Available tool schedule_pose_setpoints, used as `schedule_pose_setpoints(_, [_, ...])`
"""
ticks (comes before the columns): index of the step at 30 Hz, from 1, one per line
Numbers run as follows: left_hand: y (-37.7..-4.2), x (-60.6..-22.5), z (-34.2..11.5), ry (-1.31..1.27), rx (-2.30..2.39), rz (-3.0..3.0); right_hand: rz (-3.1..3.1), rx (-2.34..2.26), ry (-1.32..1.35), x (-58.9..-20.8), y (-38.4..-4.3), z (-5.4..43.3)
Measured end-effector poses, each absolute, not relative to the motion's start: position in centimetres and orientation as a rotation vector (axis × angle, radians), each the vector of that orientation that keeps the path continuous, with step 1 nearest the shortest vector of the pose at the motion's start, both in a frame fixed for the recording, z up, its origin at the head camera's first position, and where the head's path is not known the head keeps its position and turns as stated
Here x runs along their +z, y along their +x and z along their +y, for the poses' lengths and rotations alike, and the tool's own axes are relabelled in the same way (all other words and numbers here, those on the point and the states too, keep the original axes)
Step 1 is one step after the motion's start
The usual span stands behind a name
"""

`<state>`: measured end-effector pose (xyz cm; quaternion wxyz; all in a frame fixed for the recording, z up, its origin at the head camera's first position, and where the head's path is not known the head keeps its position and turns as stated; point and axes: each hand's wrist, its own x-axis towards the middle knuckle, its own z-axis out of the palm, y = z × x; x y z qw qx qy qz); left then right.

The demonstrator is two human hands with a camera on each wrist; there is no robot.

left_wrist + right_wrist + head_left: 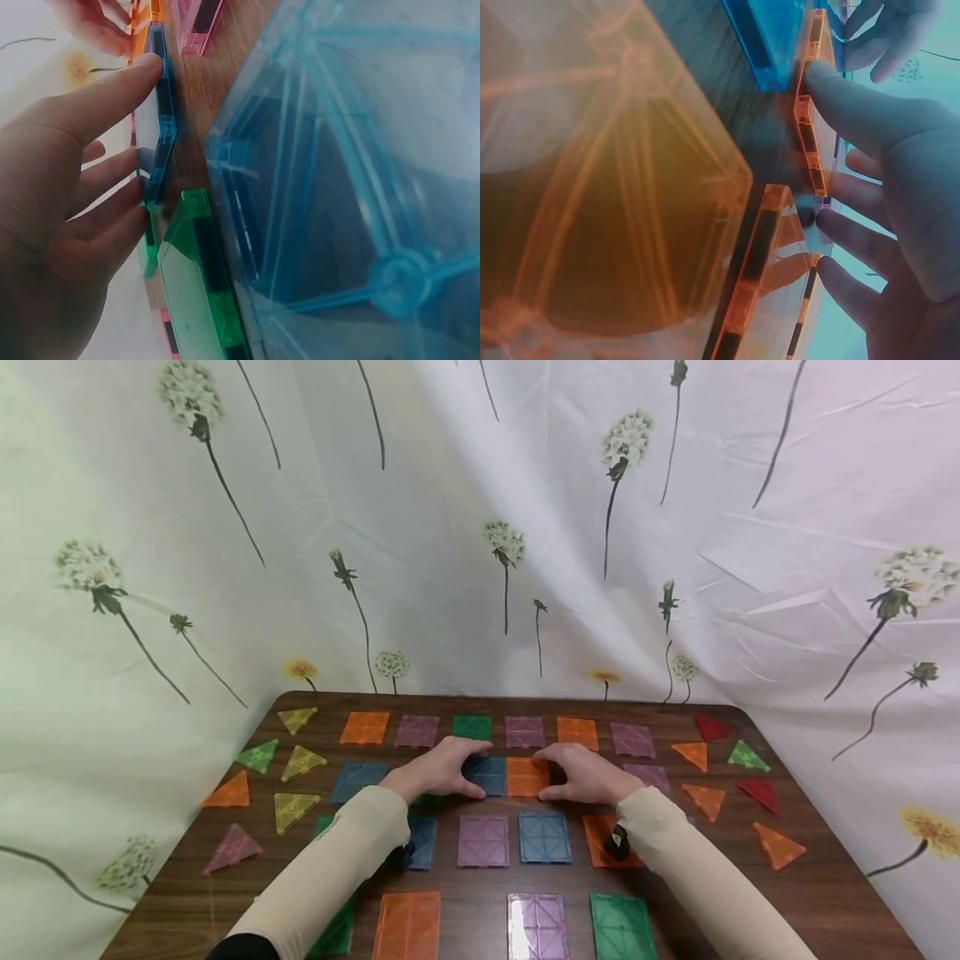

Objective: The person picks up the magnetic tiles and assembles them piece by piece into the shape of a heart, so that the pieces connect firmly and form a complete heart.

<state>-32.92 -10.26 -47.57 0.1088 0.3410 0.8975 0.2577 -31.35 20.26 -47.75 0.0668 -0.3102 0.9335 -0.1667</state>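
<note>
Toward the back middle of the table, a translucent blue square magnetic tile (491, 778) lies flat, edge to edge with an orange square tile (527, 777). My left hand (442, 767) holds the blue tile, thumb on its near edge and fingers round its left and far sides. From the other side, my right hand (587, 774) holds the orange tile; its thumb (832, 86) meets the near edge. Both tiles are partly covered by fingers. Close below the left hand is a green tile (214, 277). Another orange tile (597, 835) lies under the right wrist.
Square tiles lie in rows, including a purple one (483, 841) and a blue one (545, 837) in front of the hands. Triangular tiles flank them, yellow (295, 811) at left, orange (778, 846) at right. A patterned curtain (450, 568) hangs behind the wooden table (817, 902).
</note>
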Motion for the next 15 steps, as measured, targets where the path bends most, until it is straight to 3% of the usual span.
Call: schedule_pose_setpoints(15, [-33.3, -48.1, -10.4, 0.931, 0.802, 2.654, 2.857, -0.532, -1.059, -47.5, -29.4, 21.7])
